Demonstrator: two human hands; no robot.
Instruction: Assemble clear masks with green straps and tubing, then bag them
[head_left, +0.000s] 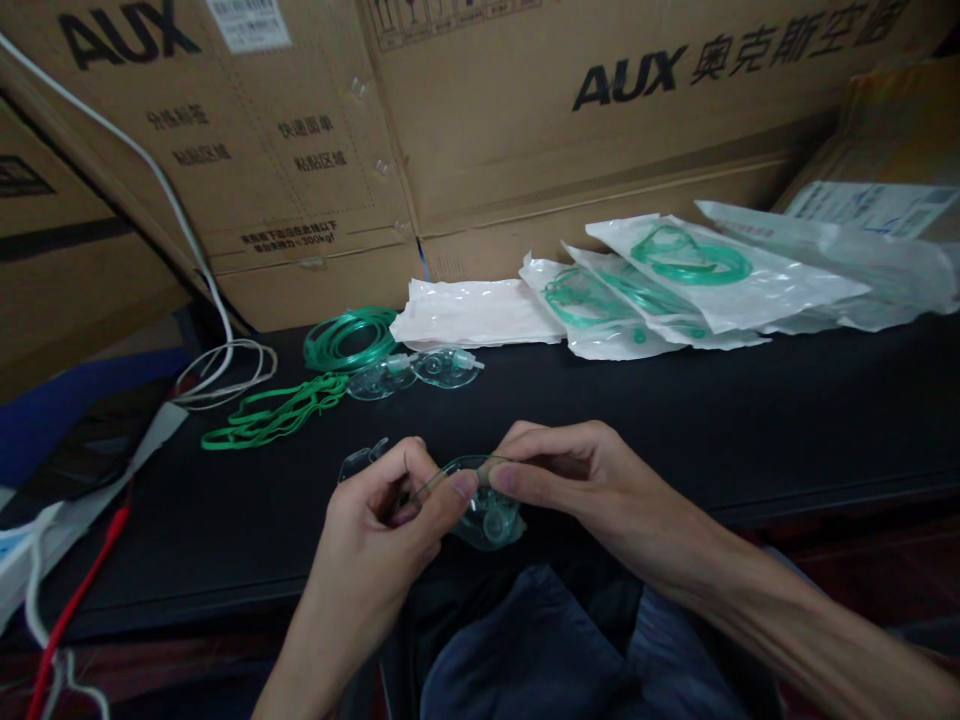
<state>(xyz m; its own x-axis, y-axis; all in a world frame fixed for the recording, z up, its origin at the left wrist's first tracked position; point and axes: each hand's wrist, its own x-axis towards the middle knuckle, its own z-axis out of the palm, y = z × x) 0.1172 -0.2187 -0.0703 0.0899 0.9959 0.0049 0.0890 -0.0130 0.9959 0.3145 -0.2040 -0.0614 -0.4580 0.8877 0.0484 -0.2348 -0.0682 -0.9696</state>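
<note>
Both my hands pinch a clear, greenish oxygen mask [489, 522] just over the table's front edge. My left hand [401, 520] grips its left side between thumb and fingers. With thumb and forefinger, my right hand [566, 470] closes on the upper rim close to the left thumb. A thin strip runs along the rim between the fingers; its kind is hard to make out. Beyond my left hand lies a small clear plastic piece [360, 460], partly hidden. Two more clear masks [446, 368] rest farther back, beside green elastic straps [274, 412] and coiled green tubing [350, 338].
Along the back of the black table [675, 420] lie a stack of white pouches [480, 312] and several packaged mask sets [697, 265]. Large cardboard boxes [487, 130] stand behind. A white cable [172, 190] and a red cable [86, 590] run at left.
</note>
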